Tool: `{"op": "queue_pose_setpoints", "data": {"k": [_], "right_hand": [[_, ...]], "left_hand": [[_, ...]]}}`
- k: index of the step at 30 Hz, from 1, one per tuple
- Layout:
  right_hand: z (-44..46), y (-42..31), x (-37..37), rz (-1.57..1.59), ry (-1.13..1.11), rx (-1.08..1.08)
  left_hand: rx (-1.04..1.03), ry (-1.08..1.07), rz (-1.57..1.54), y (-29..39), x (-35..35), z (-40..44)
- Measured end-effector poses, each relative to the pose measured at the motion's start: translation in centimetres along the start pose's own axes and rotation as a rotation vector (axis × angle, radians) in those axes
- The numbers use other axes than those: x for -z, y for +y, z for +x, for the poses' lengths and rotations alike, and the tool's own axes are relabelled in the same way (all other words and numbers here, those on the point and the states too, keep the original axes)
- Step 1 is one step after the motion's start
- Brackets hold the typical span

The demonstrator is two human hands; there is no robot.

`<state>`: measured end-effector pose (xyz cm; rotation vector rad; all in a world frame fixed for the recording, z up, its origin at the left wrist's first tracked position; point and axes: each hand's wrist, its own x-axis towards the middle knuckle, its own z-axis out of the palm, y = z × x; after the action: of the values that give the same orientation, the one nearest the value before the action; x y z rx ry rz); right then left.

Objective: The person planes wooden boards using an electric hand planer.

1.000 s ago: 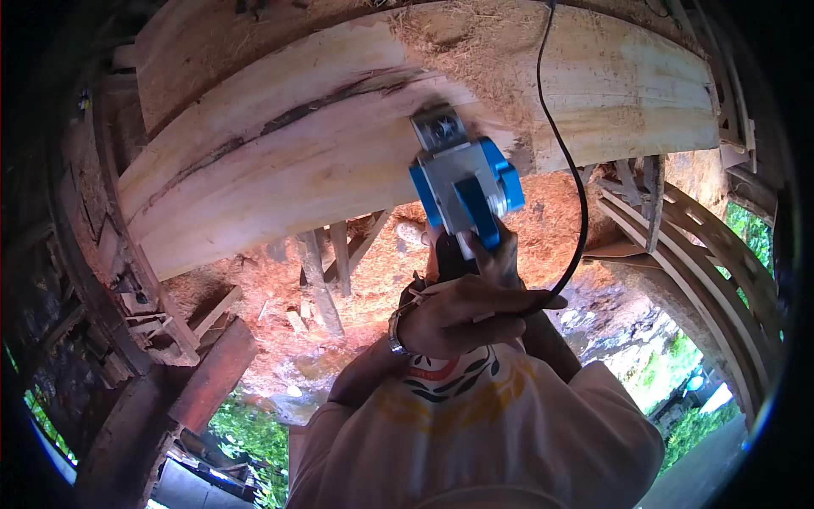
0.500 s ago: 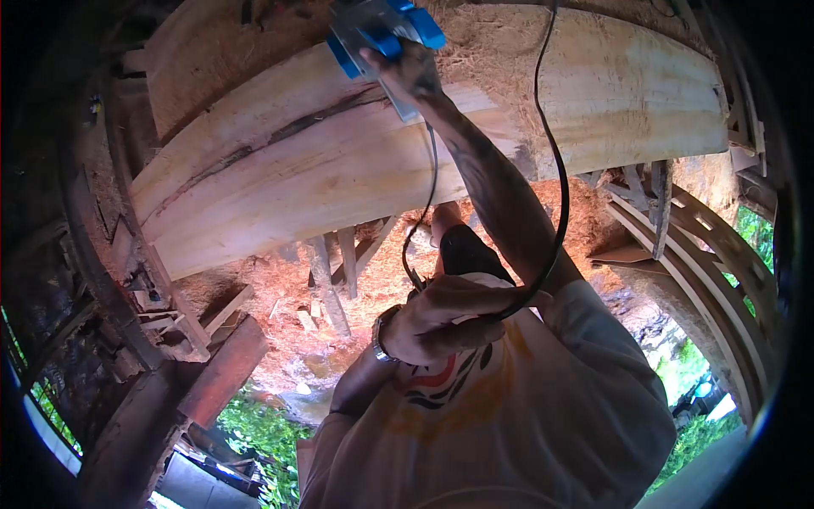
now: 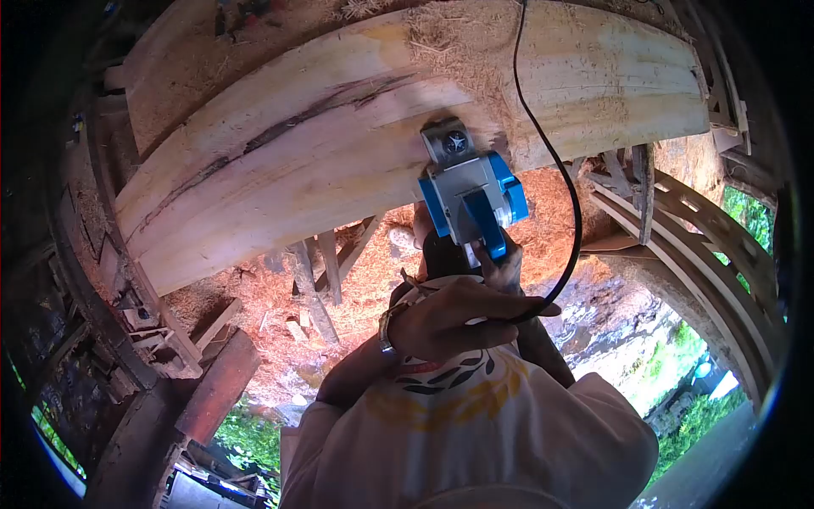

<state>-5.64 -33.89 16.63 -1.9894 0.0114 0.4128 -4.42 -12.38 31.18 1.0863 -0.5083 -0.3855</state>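
A blue and silver power planer [image 3: 458,197] is at the near edge of a wide pale wooden slab [image 3: 297,170], with its front end over the wood. My right hand [image 3: 502,268] is wrapped round the planer's rear handle, partly hidden behind my other hand. In front of my chest, my left hand [image 3: 454,318], with a metal watch at the wrist, has its fingers closed on the black cable [image 3: 575,225]. The cable rises from there in a curve across the slab. A dark crack runs along the slab's left half.
Wood shavings [image 3: 449,30] lie on the slab and cover the ground below. Wooden props [image 3: 309,288] stand under the slab. Curved slatted timbers [image 3: 695,254] are at the right, and dark beams [image 3: 93,263] with a reddish board [image 3: 216,386] at the left.
The planer has come back from the slab's far side to its near edge in my right hand, and that arm has drawn in. My left hand still holds the cable near my chest.
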Motion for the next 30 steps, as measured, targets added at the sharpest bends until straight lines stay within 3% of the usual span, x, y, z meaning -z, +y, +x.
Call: {"op": "queue_pose_setpoints", "data": {"k": [6,7,8,9,14,15,19,21,24,28,30], "right_hand": [[7.1,-2.6,-2.4,0.004,-0.013,0.056],[9.2,-3.0,-3.5,-0.042,0.039,0.155],[11.4,-4.7,-4.1,-0.045,-0.002,0.1],[13.9,-4.3,-5.3,-0.021,0.041,0.201],[24.4,-8.4,-10.4,-0.02,0.144,0.299],[26.4,-9.3,-11.3,-0.039,0.175,0.41],[32.6,-12.2,-13.7,0.085,0.135,0.507],[36.3,-7.7,-16.5,0.072,0.188,0.658],[27.9,-10.8,-11.1,0.04,0.179,0.543],[15.4,-3.4,-6.2,-0.094,0.146,0.257],[7.8,-1.8,-2.5,-0.051,0.027,0.018]], "left_hand": [[-0.149,0.045,-0.014,-1.6,-0.3,0.6],[-0.176,0.066,-0.006,-1.6,-0.3,0.6],[-0.204,0.087,0.002,-1.6,-0.3,0.6],[-0.247,0.121,-0.006,-1.4,-0.4,0.8],[-0.158,0.08,-0.055,0.5,1.3,0.1],[-0.142,0.079,-0.062,1.0,1.5,0.3],[-0.228,0.171,-0.04,1.2,0.5,0.9],[-0.222,0.182,-0.017,1.7,-0.5,1.1],[-0.124,0.15,0.02,2.0,-1.4,0.3],[-0.08,0.068,0.101,2.0,-1.7,0.9],[-0.067,0.014,0.07,1.5,-1.7,1.2]]}}
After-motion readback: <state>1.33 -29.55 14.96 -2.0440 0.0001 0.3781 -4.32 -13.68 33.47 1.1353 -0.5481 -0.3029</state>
